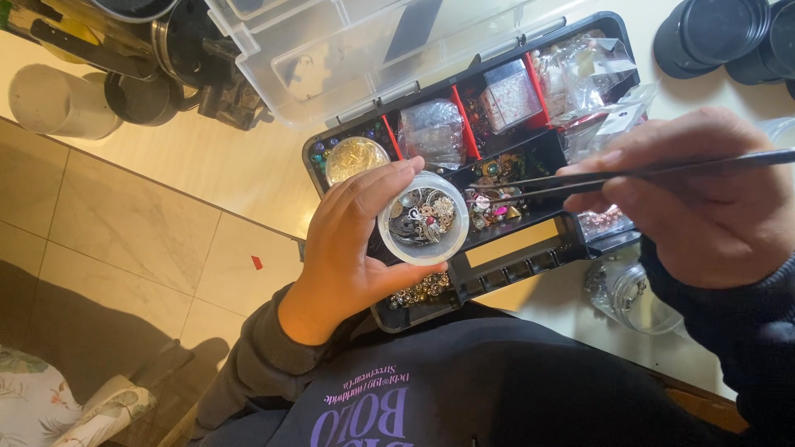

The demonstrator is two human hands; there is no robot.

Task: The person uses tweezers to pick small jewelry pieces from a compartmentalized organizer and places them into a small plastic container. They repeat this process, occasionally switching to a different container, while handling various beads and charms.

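The left hand (pixel 348 248) is wrapped round a small clear jar (pixel 423 218) of light, slippery metal charms above the black organiser box (pixel 530 248), best gripped by its wall, while the right hand (pixel 704 199) pinches thin tweezers (pixel 580 180) just beside the jar's rim

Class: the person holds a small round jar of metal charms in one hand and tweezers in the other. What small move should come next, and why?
Probably swing the tweezers slightly toward the jar: their tips sit beside its open mouth, over the organiser box, while the left hand holds the jar and the right hand pinches the tweezers.

The small round jar (pixel 423 218) sits above the compartment box (pixel 530 248), left of the tweezers (pixel 580 180).
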